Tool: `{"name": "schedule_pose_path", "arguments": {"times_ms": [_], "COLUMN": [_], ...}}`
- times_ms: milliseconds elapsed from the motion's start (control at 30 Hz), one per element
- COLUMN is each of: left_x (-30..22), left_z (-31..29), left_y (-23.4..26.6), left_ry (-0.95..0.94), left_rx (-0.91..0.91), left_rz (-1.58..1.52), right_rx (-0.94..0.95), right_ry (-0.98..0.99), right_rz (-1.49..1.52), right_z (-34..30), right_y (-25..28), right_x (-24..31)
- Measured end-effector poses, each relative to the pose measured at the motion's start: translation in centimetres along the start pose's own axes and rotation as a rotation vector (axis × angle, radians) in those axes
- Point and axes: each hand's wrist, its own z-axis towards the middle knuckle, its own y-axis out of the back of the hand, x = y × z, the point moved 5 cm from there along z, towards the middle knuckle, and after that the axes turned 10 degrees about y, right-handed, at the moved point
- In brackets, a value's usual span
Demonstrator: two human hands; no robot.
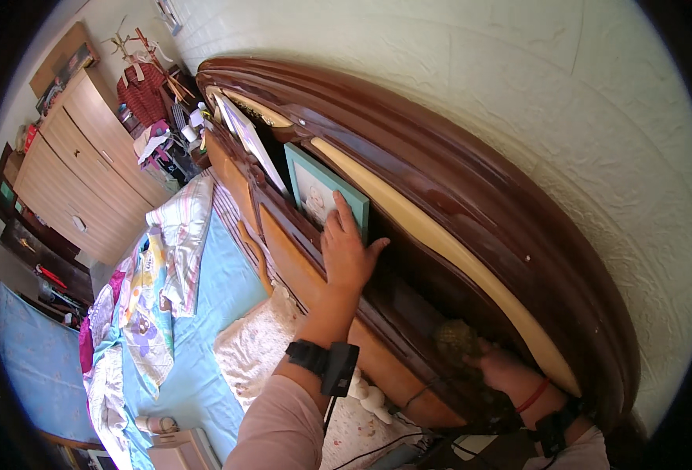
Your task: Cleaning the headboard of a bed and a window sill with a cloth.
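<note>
My left hand lies with outstretched fingers against the front of a teal picture frame, its thumb spread near the frame's lower right corner. The frame leans inside the dark recess of a brown wooden headboard. Down in the right end of that recess, my right hand is closed on a crumpled greenish-brown cloth. Shadow hides part of its fingers. To the left of the teal frame, a second, white-edged picture frame stands tilted in the same recess.
A bed with a light blue sheet lies to the left, with a patterned pillow, a white plush toy and bunched bedding. A textured wall rises behind the headboard. A pale wardrobe stands farther off.
</note>
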Motion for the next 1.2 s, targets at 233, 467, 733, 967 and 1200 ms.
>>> {"name": "schedule_pose_path", "arguments": {"times_ms": [233, 467, 733, 967, 1200], "left_x": [-0.1, 1.2, 3.2, 11.0, 33.0], "left_z": [2.3, 4.7, -3.5, -13.4, -30.5], "left_y": [1.5, 1.4, 3.1, 9.9, 22.0], "left_ry": [-0.237, -0.243, -0.181, -0.275, 0.256], "left_rx": [-0.097, -0.036, 0.386, 0.489, 0.591], "left_rz": [0.144, 0.062, -0.158, 0.071, 0.032], "right_rx": [-0.014, -0.240, -0.065, -0.012, 0.227], "right_ry": [0.013, -0.194, 0.085, -0.077, -0.218], "right_rz": [0.056, 0.383, -0.117, -0.196, 0.078], "right_z": [0.0, -0.1, 0.6, -2.4, -5.9], "right_y": [-0.7, 0.8, -0.6, -1.9, -1.8], "right_x": [-0.2, 0.3, 0.9, 0.2, -2.8]}}
